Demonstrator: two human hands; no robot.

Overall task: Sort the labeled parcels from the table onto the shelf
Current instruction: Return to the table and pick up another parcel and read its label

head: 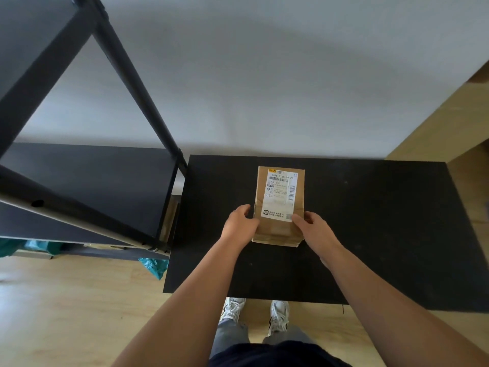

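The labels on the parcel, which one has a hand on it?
The lower label, with the logo: the right hand has fingers on its corner. The upper barcode label is untouched.

1. Floor (79, 300): light wood boards, visible left of and below the black worktop.
2. Wall (264, 75): plain pale grey, fills the upper frame.
3. White sneakers (277, 315): one pair, on the floor under the near edge of the worktop; grey trouser legs (230, 337) above them.
4. Teal plastic bag (153, 266): crumpled, on the floor.
5. Light wooden furniture panel (449, 123): far right, against the wall.
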